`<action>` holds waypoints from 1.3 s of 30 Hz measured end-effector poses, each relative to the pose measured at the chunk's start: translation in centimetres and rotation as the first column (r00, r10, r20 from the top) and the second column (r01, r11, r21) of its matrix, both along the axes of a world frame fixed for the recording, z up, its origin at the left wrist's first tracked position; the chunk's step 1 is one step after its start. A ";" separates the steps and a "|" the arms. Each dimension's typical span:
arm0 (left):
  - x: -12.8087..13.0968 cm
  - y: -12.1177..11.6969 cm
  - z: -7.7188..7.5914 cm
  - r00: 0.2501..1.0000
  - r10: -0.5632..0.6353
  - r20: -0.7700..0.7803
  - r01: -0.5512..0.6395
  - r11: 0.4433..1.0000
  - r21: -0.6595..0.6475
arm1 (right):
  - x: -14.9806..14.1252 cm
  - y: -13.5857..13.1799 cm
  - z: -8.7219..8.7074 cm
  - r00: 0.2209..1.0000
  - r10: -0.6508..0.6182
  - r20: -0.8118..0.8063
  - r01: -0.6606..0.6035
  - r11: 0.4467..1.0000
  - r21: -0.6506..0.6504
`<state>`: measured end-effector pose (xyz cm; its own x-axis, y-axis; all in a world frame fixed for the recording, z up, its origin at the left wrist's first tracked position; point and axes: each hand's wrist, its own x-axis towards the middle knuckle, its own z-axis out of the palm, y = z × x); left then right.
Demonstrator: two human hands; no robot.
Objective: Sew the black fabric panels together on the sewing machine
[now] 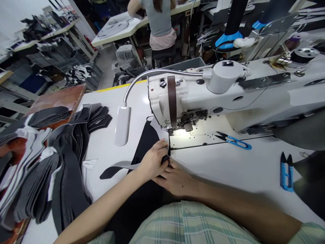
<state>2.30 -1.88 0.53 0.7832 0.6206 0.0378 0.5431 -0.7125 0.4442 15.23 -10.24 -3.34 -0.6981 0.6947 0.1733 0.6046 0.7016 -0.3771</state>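
Just in front of the sewing machine's needle area, my left hand (154,160) is closed on a dark fabric strip (113,171), whose pointed end sticks out to the left. Beneath it lies a larger black fabric piece (142,145) with a pale patch at its far end, reaching toward the presser foot and down over the table edge. My right hand (176,178) touches my left, its fingers bent and pinched at the strip's near end; the fingertips are partly hidden. The white sewing machine (198,91) stands ahead with its needle area lit.
Blue thread snips (235,140) lie by the machine bed, and a second pair of snips (286,173) at the right. A lamp (123,125) hangs on a flexible neck. Stacked dark strips (68,162) cover the left side. Farther back, a person (159,23) sits at another table.
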 end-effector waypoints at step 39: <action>3.2 1.6 -0.6 0.983 0.014 -0.181 0.003 0.996 0.094 | 1.2 1.0 -0.3 0.991 -0.115 -0.070 0.112 0.993 -0.034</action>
<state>5.55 -0.32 -0.04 0.7788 0.6255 -0.0469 0.6129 -0.7428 0.2695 16.41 -9.29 -3.68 -0.6011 0.7744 0.1975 0.6503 0.6176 -0.4423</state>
